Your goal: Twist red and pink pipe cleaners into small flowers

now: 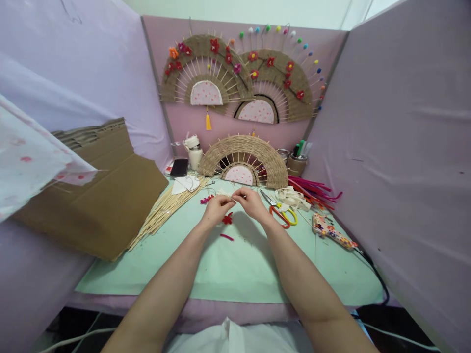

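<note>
My left hand and my right hand meet fingertip to fingertip above the middle of the green table cover. Both are closed in a pinch, and whatever lies between the fingers is too small to make out. Just under my left fingers lies a red fuzzy flower, with a short magenta fuzzy stem piece nearer to me. A purple-pink fuzzy piece rests left of my left hand. Behind both hands stands a twine-wrapped fan with a dotted half-round centre.
Scissors with red and yellow handles, pale ribbon, fuzzy stems and a flowered glue gun lie on the right. Thin sticks, cardboard, a phone and a bottle are left. Decorated fans hang behind.
</note>
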### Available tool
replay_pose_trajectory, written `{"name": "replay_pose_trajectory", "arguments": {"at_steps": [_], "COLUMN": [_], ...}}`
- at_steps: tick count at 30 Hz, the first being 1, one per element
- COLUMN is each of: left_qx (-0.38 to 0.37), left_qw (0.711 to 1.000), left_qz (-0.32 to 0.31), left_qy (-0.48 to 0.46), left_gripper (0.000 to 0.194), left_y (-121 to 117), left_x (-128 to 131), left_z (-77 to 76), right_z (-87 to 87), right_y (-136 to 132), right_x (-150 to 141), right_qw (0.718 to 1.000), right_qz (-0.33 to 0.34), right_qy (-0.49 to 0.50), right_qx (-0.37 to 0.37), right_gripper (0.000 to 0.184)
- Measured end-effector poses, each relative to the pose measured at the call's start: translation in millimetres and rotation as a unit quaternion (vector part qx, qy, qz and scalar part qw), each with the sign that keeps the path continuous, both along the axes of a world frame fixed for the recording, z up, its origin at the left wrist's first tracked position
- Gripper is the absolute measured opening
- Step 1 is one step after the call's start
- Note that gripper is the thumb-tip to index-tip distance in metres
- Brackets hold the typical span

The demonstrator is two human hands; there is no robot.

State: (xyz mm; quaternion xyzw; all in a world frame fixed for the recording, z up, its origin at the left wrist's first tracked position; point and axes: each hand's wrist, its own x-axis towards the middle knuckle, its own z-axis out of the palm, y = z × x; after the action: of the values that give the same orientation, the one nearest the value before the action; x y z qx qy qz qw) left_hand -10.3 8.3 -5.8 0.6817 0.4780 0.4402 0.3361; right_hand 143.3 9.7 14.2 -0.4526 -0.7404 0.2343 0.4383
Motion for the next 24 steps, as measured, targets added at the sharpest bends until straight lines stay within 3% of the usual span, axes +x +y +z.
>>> {"name": "replay_pose_trajectory", "arguments": {"at_steps": [8, 15, 20, 24], "left_qx": [-0.074, -0.162, -0.22, -0.278], "left_qw": [0.991, 0.959, 0.918, 0.853], "left_qz": [0.019, 0.001, -0.031, -0.034], "left_qy": [-0.105, -0.231, -0.329, -0.44], "left_gripper": [0.025, 0.03, 0.019, 0.005], "left_y": [-5, -6, -9, -4], "left_x": [1, 3, 3, -1], "left_z": [8.0, 9.4, 13.4, 13.8], "right_z": [-2.3, -4.7, -6.5, -8.2], "right_y": [3, 3, 4, 6], "right_x": [-1, -3, -4, -4], "right_qw": [0.997, 0.977, 0.96, 0.943], "right_qz": [-0.014, 0.002, 0.026, 0.04], "right_qy": [0.075, 0.18, 0.224, 0.268], "right_qx": [-0.032, -0.118, -0.166, -0.191], "right_gripper": [0.015, 0.02, 0.025, 0.033]}}
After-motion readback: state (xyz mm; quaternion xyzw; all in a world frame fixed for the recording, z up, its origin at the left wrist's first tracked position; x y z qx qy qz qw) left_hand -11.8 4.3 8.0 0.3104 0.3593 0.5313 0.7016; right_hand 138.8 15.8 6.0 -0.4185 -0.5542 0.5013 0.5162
